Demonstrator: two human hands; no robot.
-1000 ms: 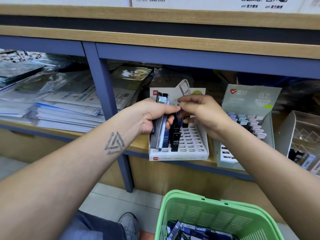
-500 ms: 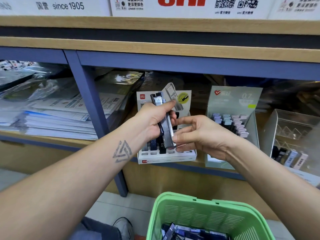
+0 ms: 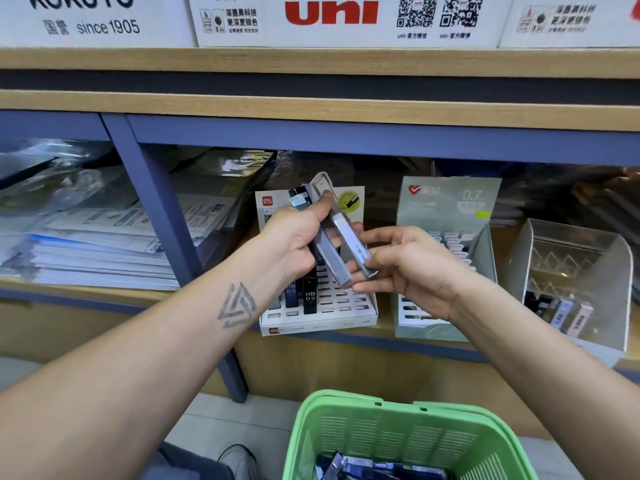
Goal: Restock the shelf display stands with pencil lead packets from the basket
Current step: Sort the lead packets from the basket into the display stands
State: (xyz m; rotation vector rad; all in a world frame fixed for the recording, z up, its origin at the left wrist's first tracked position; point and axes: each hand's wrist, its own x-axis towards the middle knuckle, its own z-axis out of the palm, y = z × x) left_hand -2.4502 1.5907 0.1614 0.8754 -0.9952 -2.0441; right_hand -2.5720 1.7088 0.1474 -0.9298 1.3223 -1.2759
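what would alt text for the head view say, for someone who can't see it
A left hand grips a bunch of lead packets while the right hand pinches one packet from it, in front of a white stand on a shelf. A green basket with more packets sits below.

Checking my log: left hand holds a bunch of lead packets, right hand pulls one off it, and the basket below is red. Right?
Not quite: the head view shows the basket is green, not red. The rest holds: the left hand holds a bunch of lead packets, and the right hand pinches one packet beside it.
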